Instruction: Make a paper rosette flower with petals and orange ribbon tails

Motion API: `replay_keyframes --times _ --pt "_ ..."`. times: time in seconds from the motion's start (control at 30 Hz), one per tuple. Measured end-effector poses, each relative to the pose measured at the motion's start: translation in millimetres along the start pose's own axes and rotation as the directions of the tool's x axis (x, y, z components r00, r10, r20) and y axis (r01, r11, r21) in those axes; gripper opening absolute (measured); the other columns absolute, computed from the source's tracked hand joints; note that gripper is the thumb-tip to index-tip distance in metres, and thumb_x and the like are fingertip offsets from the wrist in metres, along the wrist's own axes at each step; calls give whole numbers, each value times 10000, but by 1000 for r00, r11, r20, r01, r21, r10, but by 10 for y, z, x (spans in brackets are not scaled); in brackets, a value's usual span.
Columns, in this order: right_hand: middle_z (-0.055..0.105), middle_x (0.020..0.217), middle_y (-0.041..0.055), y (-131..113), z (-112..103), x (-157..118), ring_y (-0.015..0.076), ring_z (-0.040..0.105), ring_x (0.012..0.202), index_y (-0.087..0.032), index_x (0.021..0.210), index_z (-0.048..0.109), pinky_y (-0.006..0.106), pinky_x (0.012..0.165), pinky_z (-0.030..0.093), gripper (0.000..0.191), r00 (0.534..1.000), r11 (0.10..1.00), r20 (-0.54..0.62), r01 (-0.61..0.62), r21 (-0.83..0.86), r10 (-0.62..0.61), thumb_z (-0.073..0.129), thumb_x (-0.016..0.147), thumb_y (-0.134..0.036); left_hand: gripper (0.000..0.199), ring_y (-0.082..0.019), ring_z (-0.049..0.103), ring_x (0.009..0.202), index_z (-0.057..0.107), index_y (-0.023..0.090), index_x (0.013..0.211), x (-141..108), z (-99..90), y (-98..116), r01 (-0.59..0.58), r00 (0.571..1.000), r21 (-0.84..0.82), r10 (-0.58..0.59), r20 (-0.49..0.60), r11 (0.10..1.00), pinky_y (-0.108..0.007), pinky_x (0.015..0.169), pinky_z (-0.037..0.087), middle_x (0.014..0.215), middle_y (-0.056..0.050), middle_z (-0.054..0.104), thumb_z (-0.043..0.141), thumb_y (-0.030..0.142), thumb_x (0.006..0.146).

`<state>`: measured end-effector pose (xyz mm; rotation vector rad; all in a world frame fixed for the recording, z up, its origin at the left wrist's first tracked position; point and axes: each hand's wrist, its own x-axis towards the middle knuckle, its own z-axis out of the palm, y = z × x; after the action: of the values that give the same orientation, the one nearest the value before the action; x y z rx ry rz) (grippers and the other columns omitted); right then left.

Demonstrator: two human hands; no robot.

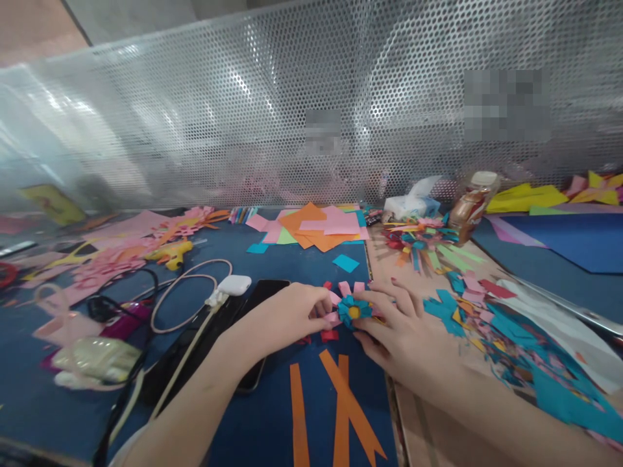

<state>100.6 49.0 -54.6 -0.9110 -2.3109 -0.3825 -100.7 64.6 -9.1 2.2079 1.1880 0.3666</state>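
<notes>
A paper flower (353,312) lies in front of me, with a blue ring of petals, a yellow-orange centre and pink and red loops around it. Thumb and fingertips of my left hand (296,311) pinch its pink loops at the left edge. My right hand (402,331) grips the right side, its fingers bent against the blue petals and the loops there. Part of the flower's right edge is hidden under those fingers. Just below lie several orange paper strips (299,415), two of them crossed.
Left of my arm are a black phone (253,373), a white earphone case (234,285), cables and a yellow glue gun (171,254). Coloured sheets (311,227) lie ahead. At right are a brown bottle (473,207), paper scraps (511,324) and scissors (579,311). Perforated metal (272,117) stands behind.
</notes>
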Motion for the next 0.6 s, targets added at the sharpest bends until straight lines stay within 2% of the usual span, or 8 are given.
replay_keyframes --times 0.23,0.47,0.6 --pt "543 1167 44 2 -33 18 274 413 1108 -268 939 649 497 936 331 197 993 994 38 -112 -4 112 514 803 -319 192 -131 624 710 597 209 890 -20 -27 7 22 1000 5 -22 -15 1000 -200 636 438 791 16 675 521 365 807" --pt "485 1264 49 -9 -9 12 268 382 1181 -273 954 656 501 1030 211 254 985 994 135 -112 -3 112 509 802 -414 213 -142 625 709 595 200 880 -31 -20 5 38 999 12 -37 -22 999 -216 635 439 786 7 677 521 383 801" --pt "481 1269 55 -5 8 14 273 372 1192 -262 946 660 492 1032 215 249 985 995 138 -98 -16 99 526 790 -403 254 -149 626 741 589 202 896 -41 -37 6 51 998 -4 -51 -25 999 -225 655 445 812 4 677 532 425 788"
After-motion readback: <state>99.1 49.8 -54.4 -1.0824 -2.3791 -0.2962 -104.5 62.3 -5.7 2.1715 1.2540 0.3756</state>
